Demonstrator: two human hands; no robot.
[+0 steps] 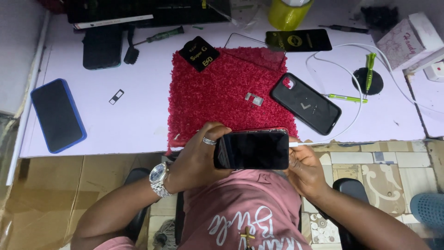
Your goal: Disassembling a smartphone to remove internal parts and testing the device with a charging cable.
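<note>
A black smartphone (pixel 253 150) with a dark screen lies sideways between both hands, just in front of the table edge. My left hand (pixel 196 157), with a ring and a silver wristwatch, grips its left end. My right hand (pixel 303 169) holds its right end, where a white cable plug (pixel 296 144) meets the phone. The white cable (pixel 356 92) loops back across the table.
A red shaggy mat (pixel 217 97) carries a small metal part (pixel 254 98) and a black packet (pixel 199 53). Nearby lie a black phone case (pixel 305 103), a blue-cased phone (pixel 58 115), green screwdrivers (pixel 370 69), a clear screen glass (pixel 256 51), a SIM tray (pixel 116 96) and a pink box (pixel 409 39).
</note>
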